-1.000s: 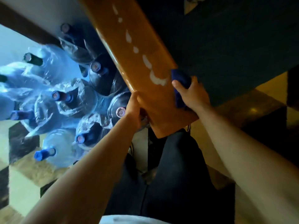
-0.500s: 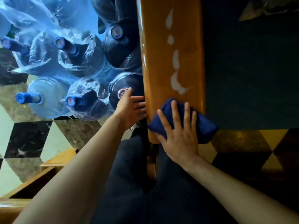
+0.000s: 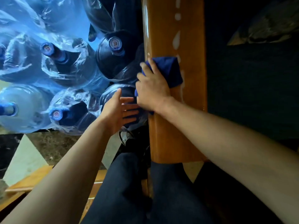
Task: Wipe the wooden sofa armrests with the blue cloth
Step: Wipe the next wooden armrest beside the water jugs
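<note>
A glossy wooden sofa armrest (image 3: pixel 174 130) runs straight away from me down the middle of the view. White streaks of cleaner (image 3: pixel 176 39) lie along its far part. My right hand (image 3: pixel 152 89) presses the folded blue cloth (image 3: pixel 169 68) onto the armrest's left half, with fingers curled over the cloth at the left edge. My left hand (image 3: pixel 119 110) hovers open just left of the armrest, fingers straight and pointing at the right hand, holding nothing.
Several large blue water jugs (image 3: pixel 64 65) wrapped in clear plastic stand packed on the floor left of the armrest. The dark sofa seat (image 3: pixel 252 88) lies to the right. My legs in dark trousers (image 3: pixel 129 188) are below, over a patterned tile floor (image 3: pixel 25 152).
My right hand has pushed the cloth forward along the armrest from its near end and shifted to the left edge. My left hand has stayed open beside the armrest.
</note>
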Demonstrator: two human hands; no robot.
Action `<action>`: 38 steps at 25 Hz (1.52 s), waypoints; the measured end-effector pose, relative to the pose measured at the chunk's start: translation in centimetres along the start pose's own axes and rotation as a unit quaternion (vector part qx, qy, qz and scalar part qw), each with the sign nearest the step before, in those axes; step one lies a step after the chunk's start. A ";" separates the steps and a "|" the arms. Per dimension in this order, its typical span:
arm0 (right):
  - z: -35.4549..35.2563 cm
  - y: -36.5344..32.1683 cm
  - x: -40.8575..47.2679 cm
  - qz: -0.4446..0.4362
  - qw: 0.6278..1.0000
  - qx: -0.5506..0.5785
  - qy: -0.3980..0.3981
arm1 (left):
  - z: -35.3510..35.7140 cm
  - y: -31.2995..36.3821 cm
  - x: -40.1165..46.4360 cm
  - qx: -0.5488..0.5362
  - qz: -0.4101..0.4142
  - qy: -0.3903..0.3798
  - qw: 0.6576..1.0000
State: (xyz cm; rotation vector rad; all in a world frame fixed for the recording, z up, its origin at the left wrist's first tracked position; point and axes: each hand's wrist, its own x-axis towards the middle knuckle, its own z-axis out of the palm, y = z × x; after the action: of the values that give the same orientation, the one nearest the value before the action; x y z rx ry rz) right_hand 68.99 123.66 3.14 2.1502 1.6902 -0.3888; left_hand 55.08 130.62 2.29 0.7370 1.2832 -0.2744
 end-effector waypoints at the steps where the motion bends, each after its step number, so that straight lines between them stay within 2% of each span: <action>1: -0.6 0.7 1.5 0.022 1.000 -0.014 -0.001 | 0.1 1.2 0.3 -0.001 0.011 -0.001 1.000; 4: 0.0 -1.3 0.0 0.075 0.996 0.040 0.030 | 0.7 3.2 1.1 -0.002 0.037 0.025 0.999; 6: 2.4 -4.7 -5.9 0.049 0.996 0.060 0.040 | 1.2 3.0 1.2 0.027 0.031 0.045 0.998; 8: 5.2 -7.1 -12.4 0.008 0.997 0.067 0.030 | 2.0 2.0 1.0 0.038 -0.002 0.019 0.999; 10: 7.5 -7.5 -15.9 0.019 0.993 0.090 0.074 | 3.2 0.7 0.7 0.032 -0.035 -0.018 0.999; 15: 7.3 -3.5 -12.7 0.110 0.967 0.176 0.147 | 5.4 0.2 1.4 0.001 -0.021 0.038 0.999; 18: 5.9 1.8 -5.8 0.102 0.960 0.185 0.185 | 6.5 1.4 2.4 -0.040 0.015 0.083 0.996; 21: 4.1 4.9 -0.9 0.075 0.963 0.185 0.181 | 6.4 2.5 2.5 -0.025 0.061 0.117 0.991; 23: 5.4 4.7 -4.2 0.027 0.963 0.199 0.182 | 6.8 2.6 1.8 -0.017 0.073 0.137 0.988; 26: 8.8 3.5 -13.8 -0.028 0.967 0.200 0.157 | 8.0 2.0 0.7 -0.017 0.070 0.163 0.984; 28: 9.9 3.8 -16.3 -0.036 0.968 0.206 0.140 | 8.9 1.2 0.6 -0.020 0.063 0.189 0.980; 31: 8.7 4.0 -14.9 -0.022 0.954 0.261 0.148 | 9.2 0.6 1.1 -0.046 0.061 0.218 0.973; 33: 7.8 3.7 -14.2 -0.013 0.935 0.300 0.186 | 8.6 0.5 1.5 -0.065 0.054 0.214 0.973; 38: 5.6 3.9 -10.0 0.000 0.938 0.279 0.208 | 7.4 0.0 2.2 -0.090 0.060 0.187 0.976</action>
State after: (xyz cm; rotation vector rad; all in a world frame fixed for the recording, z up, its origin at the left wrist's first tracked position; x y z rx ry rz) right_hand 70.46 111.62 2.98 2.8019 1.9817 -0.4847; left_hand 61.35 126.40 0.93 0.7289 1.5881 0.0857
